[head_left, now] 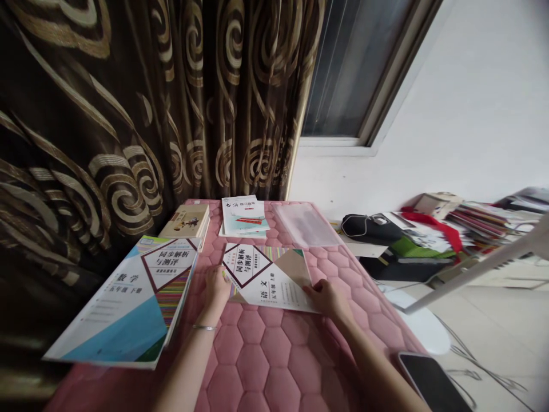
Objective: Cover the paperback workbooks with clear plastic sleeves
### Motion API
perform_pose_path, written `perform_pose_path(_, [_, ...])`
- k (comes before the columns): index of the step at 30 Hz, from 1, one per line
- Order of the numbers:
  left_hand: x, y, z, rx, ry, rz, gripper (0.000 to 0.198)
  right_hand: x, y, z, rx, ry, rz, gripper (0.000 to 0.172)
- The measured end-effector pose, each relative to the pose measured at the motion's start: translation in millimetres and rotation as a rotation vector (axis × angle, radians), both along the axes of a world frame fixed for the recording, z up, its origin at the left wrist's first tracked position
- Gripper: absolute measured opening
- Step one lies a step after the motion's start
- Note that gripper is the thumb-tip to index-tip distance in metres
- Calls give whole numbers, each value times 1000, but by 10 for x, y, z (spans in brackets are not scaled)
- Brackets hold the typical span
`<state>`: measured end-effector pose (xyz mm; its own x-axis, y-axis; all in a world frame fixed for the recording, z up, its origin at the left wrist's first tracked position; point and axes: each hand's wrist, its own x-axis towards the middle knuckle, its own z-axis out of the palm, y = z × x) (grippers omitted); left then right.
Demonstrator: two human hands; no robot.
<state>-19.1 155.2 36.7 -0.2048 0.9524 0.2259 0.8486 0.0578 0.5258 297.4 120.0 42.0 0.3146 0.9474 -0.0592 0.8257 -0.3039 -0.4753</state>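
Observation:
A workbook (274, 280) with a white cover, a dark diamond frame and striped patches lies sideways on the pink quilted table cover (270, 355). My left hand (217, 287) closes on its left edge, with a thin bracelet (204, 327) at the wrist. At the lower right corner, my right hand (328, 298) pinches the workbook with the thumb on top; its other fingers are partly hidden. To the left lies a stack topped by a blue and white workbook (128, 297). Beyond the held workbook rests a white booklet (244, 217) with a red picture.
A thick beige book stack (185, 222) stands by the patterned curtain (231, 103). A translucent plastic sleeve (306, 224) lies at the back right. A dark-screened device (431, 380) is at the near right edge. Right of the table are a white lamp (480, 269) and piled papers (480, 220).

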Motion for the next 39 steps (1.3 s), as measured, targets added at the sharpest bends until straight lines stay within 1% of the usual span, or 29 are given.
perform_pose_path(3, [-1,-46,4,4,5,-9,32,11,-28,11,4,-3,7,24])
perform_pose_path(6, [8,-83,61,-19,28,-22,31,21,-40,23,-9,-1,17,25])
perform_pose_path(9, [46,-152,145,-23,124,-47,31,20,-48,37,-19,-14,23,26])
perform_pose_path(11, [102,-231,182,7,220,-96,32,9,-60,42,-17,-28,17,28])
perform_pose_path(12, [140,-278,188,25,263,-156,34,2,-68,42,-12,-33,13,28])
perform_pose_path(13, [184,-326,183,41,294,-252,35,-6,-76,40,-4,-33,10,28])
perform_pose_path(16, [329,-461,126,86,294,-613,33,-23,-96,32,19,-12,-6,26])
perform_pose_path(17, [374,-497,101,103,278,-698,28,-24,-101,34,23,-4,-11,26])
perform_pose_path(18, [415,-526,79,121,262,-747,23,-23,-105,40,24,2,-17,26])
perform_pose_path(19, [449,-549,62,138,251,-769,18,-22,-110,52,20,4,-20,26])
perform_pose_path(21, [496,-575,43,160,240,-776,13,-33,-127,96,14,-36,-17,28])
perform_pose_path(23, [516,-579,35,175,223,-774,14,-91,-162,155,50,-143,15,25])
perform_pose_path(26, [513,-566,11,197,198,-768,15,-328,-263,213,199,-273,146,21])
perform_pose_path(29, [500,-550,-32,207,220,-761,16,-699,-400,173,322,-250,335,21])
perform_pose_path(31, [494,-545,-58,207,233,-761,18,-919,-477,108,332,-190,444,18])
perform_pose_path(33, [489,-547,-74,204,231,-766,20,-1044,-521,48,317,-140,486,16])
perform_pose_path(36, [459,-571,-76,198,210,-758,20,-1023,-535,3,312,-111,471,15])
perform_pose_path(39, [349,-619,-52,187,191,-717,20,-805,-547,-13,317,-95,450,17])
